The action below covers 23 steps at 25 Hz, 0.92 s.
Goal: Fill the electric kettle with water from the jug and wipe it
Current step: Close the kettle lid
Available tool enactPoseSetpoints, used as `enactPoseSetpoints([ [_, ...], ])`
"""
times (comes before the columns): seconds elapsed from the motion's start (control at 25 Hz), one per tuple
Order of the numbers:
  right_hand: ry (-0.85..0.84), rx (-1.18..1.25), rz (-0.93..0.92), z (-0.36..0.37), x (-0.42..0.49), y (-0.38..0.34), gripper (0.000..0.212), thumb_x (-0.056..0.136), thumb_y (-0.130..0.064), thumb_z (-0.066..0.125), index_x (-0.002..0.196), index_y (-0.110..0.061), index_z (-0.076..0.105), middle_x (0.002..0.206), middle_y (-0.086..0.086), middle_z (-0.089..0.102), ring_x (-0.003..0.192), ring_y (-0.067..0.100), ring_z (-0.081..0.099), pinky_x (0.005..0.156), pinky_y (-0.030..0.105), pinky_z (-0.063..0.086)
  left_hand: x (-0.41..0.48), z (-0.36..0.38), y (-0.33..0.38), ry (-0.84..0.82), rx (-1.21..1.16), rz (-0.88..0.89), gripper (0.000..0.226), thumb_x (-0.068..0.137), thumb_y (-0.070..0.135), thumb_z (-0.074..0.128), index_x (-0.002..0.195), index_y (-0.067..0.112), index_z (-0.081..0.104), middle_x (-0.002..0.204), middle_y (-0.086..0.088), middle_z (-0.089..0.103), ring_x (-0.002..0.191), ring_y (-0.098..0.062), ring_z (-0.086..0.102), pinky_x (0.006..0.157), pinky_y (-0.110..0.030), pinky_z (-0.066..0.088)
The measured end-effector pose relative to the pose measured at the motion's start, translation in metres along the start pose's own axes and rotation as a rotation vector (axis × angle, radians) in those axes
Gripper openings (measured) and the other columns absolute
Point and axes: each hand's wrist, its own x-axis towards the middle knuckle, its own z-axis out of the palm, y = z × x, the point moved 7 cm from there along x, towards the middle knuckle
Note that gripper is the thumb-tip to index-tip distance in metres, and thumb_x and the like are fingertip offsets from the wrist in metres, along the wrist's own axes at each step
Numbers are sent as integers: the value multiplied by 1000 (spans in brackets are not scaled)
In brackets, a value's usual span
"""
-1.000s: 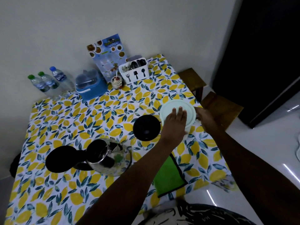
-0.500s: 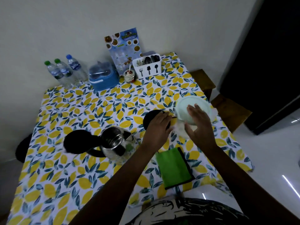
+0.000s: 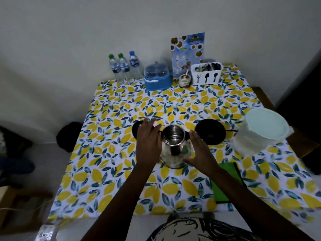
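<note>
Kettle [image 3: 173, 146], steel, stands open-topped near the middle of the lemon-print table [image 3: 173, 103]; its interior shows bare metal, and whether any water lies in it cannot be told. Left hand [image 3: 149, 136] lies against the kettle's left flank, fingers extended and together, covering the part of the kettle on that side. Right hand [image 3: 199, 150] sits flat-palmed at the kettle's right flank, fingers straight, not curled around anything; contact at the base appears likely but is not certain. Black round base [image 3: 211, 133] lies just right of the kettle. Jug [image 3: 260, 133], translucent with a pale lid on, stands at the table's right edge, well apart from both hands; its contents cannot be made out. Green cloth [image 3: 224, 186] lies flat near the front edge, partly under the right forearm. Along the wall: three capped water bottles [image 3: 124, 67], a blue box [image 3: 157, 76] with a clear lid, a small jar [image 3: 185, 80] holding a spoon, and a white cutlery caddy [image 3: 206, 74] with dark utensils in it.
</note>
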Motion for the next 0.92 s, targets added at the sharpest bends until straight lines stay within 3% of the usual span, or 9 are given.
enactPoseSetpoints([
  [0.12,59,66,120,5,7,-4,112,73,-36,80,153,-14,5,163,6,5,148,21,12,114,39,29,-10,-18,-37,33,-210,-304,51,97,26,52,142,10,36,154,-13,30,146,-26,22,119,-38,25],
  [0.2,99,97,181,4,5,-4,108,75,-32,80,153,-14,8,162,8,12,147,22,17,112,35,29,-16,-16,-46,-5,-426,-430,59,98,31,50,148,11,26,156,-10,28,145,-21,23,118,-37,28],
  [0.36,136,224,157,4,-4,-2,101,76,-32,78,152,-15,14,159,5,21,144,18,25,113,37,30,3,-18,-25,-57,-492,-200,58,96,28,55,147,16,31,153,-3,37,137,-3,29,111,-13,26],
  [0.44,137,279,137,4,-4,1,97,78,-29,77,152,-14,16,158,1,21,143,16,26,114,37,30,15,-1,-1,-177,-440,-48,61,94,29,58,147,15,32,154,-4,37,141,-10,30,114,-21,27],
  [0.56,118,346,148,4,-6,4,98,78,-16,77,152,-11,13,158,0,17,144,13,21,116,36,28,19,43,32,-433,-280,163,66,91,46,54,144,13,37,151,-9,41,142,-25,32,117,-44,30],
  [0.6,97,332,149,3,-7,8,100,78,-20,77,153,-12,11,158,-3,16,144,10,20,116,33,27,17,57,35,-497,-203,219,66,90,51,51,143,12,40,151,-8,42,143,-27,30,116,-49,30],
  [0.72,21,253,140,6,-13,22,101,80,-39,74,153,-22,8,156,-10,20,140,4,23,111,26,27,14,77,29,-534,-103,267,63,92,52,48,141,12,44,150,-5,43,145,-26,25,118,-48,25],
  [0.92,-16,204,103,11,-21,32,94,80,-35,75,150,-30,12,157,-6,20,143,11,22,113,31,28,12,83,31,-516,-29,292,57,94,46,50,141,14,43,150,-3,43,146,-26,22,119,-48,23],
])
